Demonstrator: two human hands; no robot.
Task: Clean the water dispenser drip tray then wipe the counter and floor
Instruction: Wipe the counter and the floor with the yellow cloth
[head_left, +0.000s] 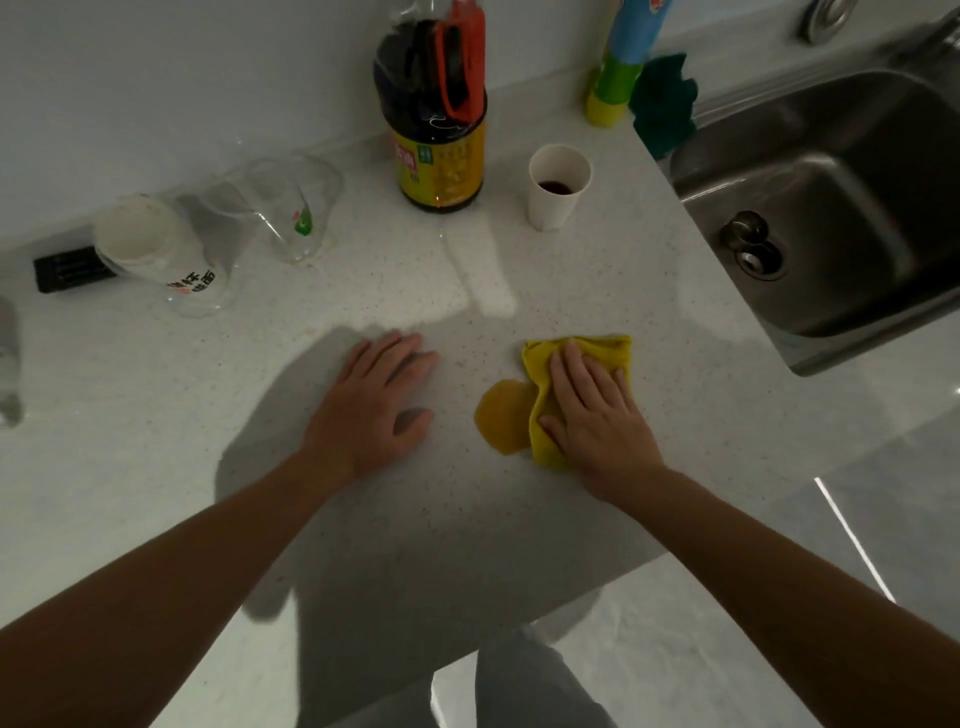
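White speckled counter (649, 291), sink (857, 208) set in at its right end, pale floor (675, 649) below the near edge. Both forearms reach in from the bottom, palms down. Dark bottle (441, 156) with a yellow label stands at the back.

Left hand (374, 405): flat on the bare counter, fingers straight and together, holding nothing. Right hand (592, 410): flat on a yellow cloth (615, 345), fingers extended and pressing it down. Cloth is bunched under the palm, its edges showing beyond the fingertips and thumb.

Amber puddle (501, 415) touches the cloth's left edge, between the two hands. Paper cup (558, 192), dark liquid inside, stands right of the bottle.
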